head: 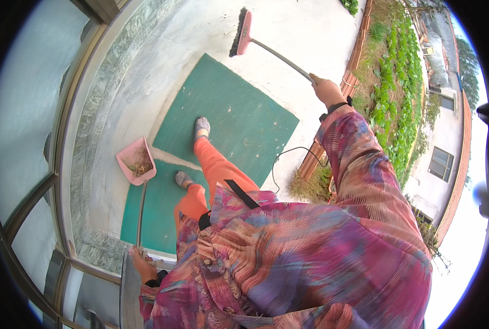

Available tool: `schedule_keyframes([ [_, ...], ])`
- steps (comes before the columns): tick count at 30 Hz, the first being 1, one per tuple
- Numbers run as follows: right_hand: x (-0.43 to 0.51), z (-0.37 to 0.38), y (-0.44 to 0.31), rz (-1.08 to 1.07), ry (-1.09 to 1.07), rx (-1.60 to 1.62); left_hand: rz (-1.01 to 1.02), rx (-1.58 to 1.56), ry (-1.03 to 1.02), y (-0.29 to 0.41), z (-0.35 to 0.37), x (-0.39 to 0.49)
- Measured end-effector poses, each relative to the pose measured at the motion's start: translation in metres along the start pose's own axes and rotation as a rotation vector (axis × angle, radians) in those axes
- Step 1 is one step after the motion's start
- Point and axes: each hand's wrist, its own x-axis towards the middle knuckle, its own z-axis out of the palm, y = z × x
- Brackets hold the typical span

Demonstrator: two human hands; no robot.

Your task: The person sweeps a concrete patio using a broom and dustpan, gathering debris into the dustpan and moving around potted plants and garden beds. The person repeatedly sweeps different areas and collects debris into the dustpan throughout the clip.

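Observation:
My right hand point(328, 90) is closed around the grey handle of a push broom, its arm stretched far out. The broom's pink head point(245, 33) with dark bristles stands against the pale concrete floor. Low on the left, my left hand point(143, 265) grips the upper end of a long metal handle point(141, 214). That handle leads to a pink dustpan point(136, 161), which holds dry leaves and dirt point(141, 166). The dustpan is beside the corner of a green mat. A few dark specks of litter lie on the concrete near the bristles.
Two green mats point(228, 111) point(162, 222) lie under and beside my feet point(202, 125). Glazed doors with metal frames point(57, 156) and a stone step point(92, 103) run along the left. A dark cable point(274, 164) loops near the brick-coloured edging point(310, 160) of a vegetable bed point(396, 94).

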Motion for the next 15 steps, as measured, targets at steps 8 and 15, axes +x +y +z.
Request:
schedule_keyframes([
  [8, -0.010, 0.054, -0.009, 0.129, -0.121, -0.092, 0.108, 0.111, -0.004, 0.008, 0.002, 0.003],
  [15, -0.028, 0.158, -0.034, 0.027, -0.255, 0.300, 0.071, 0.079, -0.020, 0.006, -0.014, 0.013],
])
